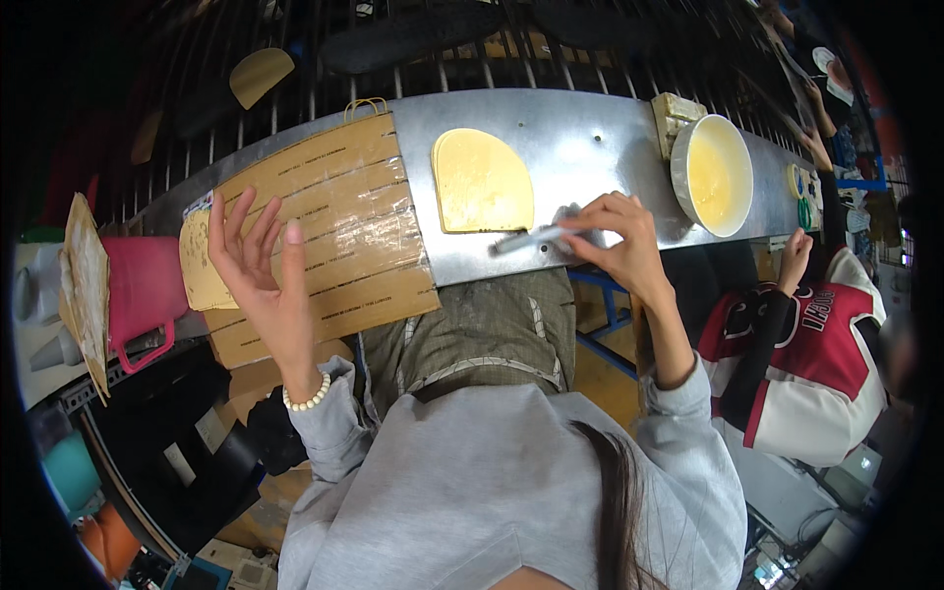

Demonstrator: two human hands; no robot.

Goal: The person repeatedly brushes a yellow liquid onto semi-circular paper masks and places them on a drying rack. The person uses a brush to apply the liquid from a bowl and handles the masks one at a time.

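Observation:
My left hand [264, 270] is raised over the flat cardboard [344, 197], fingers spread and holding nothing; a bead bracelet circles its wrist. Beside it, a pale yellow stack of flat pieces [200, 265] lies at the cardboard's left edge, partly hidden by the hand. My right hand [624, 241] is closed on a pale brush [536, 238], whose end is smeared by motion. That end is by the lower edge of a few overlapping yellow pieces [482, 182] with rounded tops, lying on the metal bench. Right of the hand stands a white bowl [745, 192] with yellow liquid inside.
A pink pitcher [147, 285] stands at the left, next to an upright whitish board [87, 285]. Metal bars [487, 74] run behind the bench [590, 118]. Another yellow piece [261, 77] lies on them. At the right sits another person in a red and white jacket [806, 364].

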